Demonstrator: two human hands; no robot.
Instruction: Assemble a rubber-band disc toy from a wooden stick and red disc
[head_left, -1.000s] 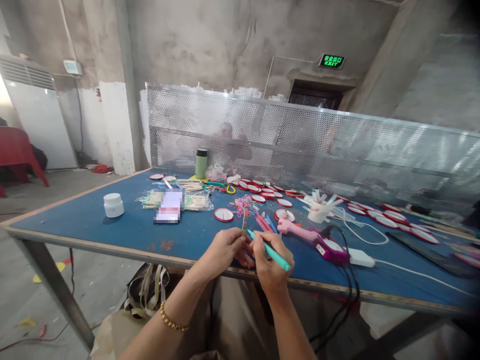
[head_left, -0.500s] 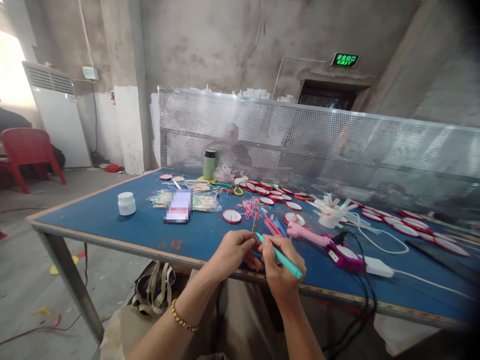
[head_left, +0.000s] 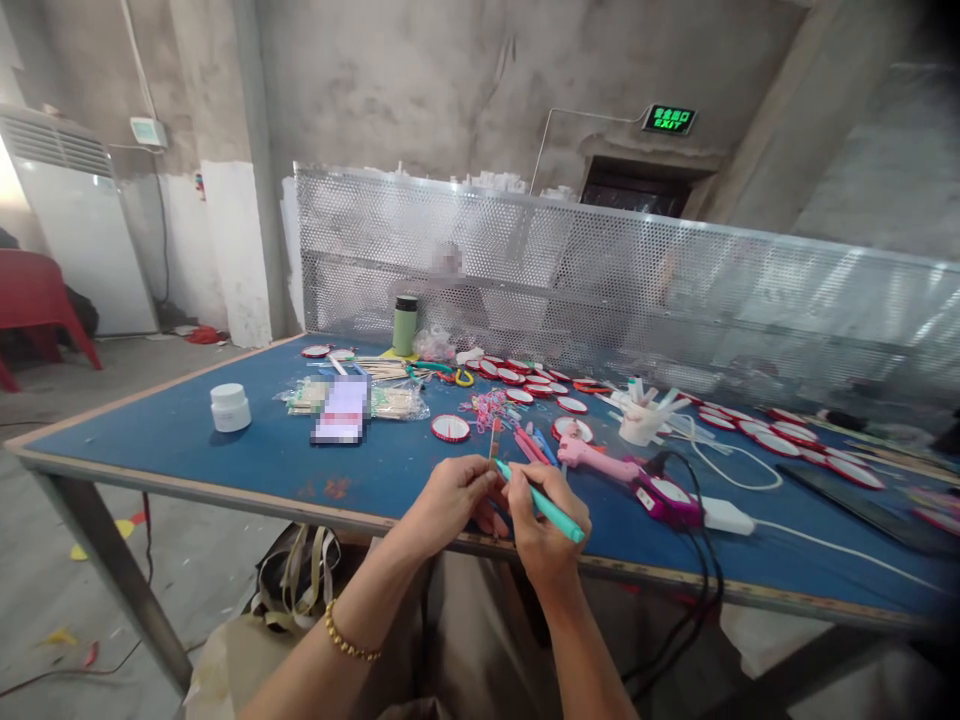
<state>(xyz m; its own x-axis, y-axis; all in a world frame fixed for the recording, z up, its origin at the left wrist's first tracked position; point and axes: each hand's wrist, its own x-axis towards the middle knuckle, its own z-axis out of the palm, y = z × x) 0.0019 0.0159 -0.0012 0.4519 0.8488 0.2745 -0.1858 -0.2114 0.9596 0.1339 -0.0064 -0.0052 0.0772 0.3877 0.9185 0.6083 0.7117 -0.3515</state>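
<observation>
A long perforated silver metal partition (head_left: 637, 270) stands along the far side of a rectangular blue-topped table (head_left: 187, 400) with a pale wooden edge. On the table, to the right of the hands, lies a pink plastic handheld tool (head_left: 600, 462). The left hand (head_left: 450, 500) is at the near edge, thumb and fingers narrowed to a pinch; the right hand (head_left: 546, 550) is closed in a writing grip round a slim turquoise pen (head_left: 556, 514), its tip angled up and left. Beyond the left hand rests a round white disc with a red rim (head_left: 451, 428). Smallest is the thin reddish-brown strip (head_left: 495, 440), upright in the left fingertips (whether the pen's tip touches it, I cannot tell). The step in hand appears to be working the pen's tip at the strip; the next move calls for a firm left pinch and fine, light control from the right.
</observation>
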